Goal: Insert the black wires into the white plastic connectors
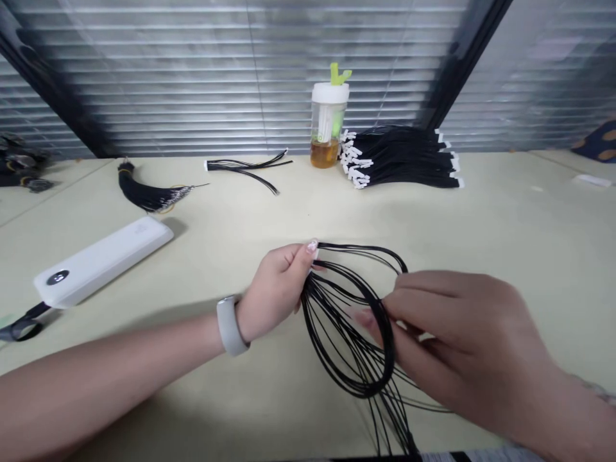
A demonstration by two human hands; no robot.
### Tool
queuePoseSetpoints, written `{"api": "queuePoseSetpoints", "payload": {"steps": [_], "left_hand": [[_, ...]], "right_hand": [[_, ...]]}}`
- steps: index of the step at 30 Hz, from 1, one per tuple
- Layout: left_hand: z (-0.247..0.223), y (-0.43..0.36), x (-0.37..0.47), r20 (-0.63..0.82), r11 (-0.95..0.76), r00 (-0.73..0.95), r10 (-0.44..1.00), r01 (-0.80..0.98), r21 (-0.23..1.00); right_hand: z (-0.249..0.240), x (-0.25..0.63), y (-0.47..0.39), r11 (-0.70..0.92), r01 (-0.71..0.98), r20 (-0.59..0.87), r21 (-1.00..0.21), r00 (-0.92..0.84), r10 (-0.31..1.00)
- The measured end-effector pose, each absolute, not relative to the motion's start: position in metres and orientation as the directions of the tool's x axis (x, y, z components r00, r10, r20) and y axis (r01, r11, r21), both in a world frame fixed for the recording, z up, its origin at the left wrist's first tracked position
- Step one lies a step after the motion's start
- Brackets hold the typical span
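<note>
At the far left, a dark bundle is cut by the edge and hard to make out. Nearer, a white power bank lies on the desk; the black strap at its end is also cut off. Behind it lie a tied bunch of short cables and one small cable with split ends. In the middle, the left hand holds the gathered end of the black wires; its fingers are closed and hide most of the white piece there. The wires make loops to the right, and the lower ones go down to the bottom edge. Behind stand a bottle and, touching or just beside it, a cable pile. The right hand, rather blurred, has its fingers narrow, pinching the looped wires; how many, I cannot tell.
</note>
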State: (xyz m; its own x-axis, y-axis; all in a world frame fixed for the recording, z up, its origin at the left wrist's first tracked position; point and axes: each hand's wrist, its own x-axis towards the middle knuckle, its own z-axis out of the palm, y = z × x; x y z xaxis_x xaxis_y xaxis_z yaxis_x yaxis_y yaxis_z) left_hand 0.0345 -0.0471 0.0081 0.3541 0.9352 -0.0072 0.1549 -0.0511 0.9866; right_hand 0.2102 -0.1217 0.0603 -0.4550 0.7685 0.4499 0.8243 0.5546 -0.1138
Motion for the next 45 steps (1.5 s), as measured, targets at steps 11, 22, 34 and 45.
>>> {"api": "queuePoseSetpoints", "payload": {"steps": [11,22,34,45], "left_hand": [[0.014,-0.051,0.033,0.020,-0.094,0.329,0.944,0.210,0.973],[0.015,-0.053,0.035,0.069,-0.159,0.360,0.930,0.227,0.961],[0.015,-0.053,0.035,0.111,-0.212,0.361,0.926,0.255,0.943],[0.017,-0.053,0.035,0.045,-0.165,0.401,0.915,0.269,0.949]], "right_hand": [[0.050,0.204,-0.100,0.350,0.694,-0.012,-0.629,-0.459,0.888],[0.039,0.195,-0.094,0.310,0.569,0.058,-0.762,-0.418,0.907],[0.038,0.197,-0.094,0.344,0.599,0.051,-0.723,-0.450,0.892],[0.047,0.197,-0.100,0.416,0.758,0.117,-0.503,-0.417,0.901]]}}
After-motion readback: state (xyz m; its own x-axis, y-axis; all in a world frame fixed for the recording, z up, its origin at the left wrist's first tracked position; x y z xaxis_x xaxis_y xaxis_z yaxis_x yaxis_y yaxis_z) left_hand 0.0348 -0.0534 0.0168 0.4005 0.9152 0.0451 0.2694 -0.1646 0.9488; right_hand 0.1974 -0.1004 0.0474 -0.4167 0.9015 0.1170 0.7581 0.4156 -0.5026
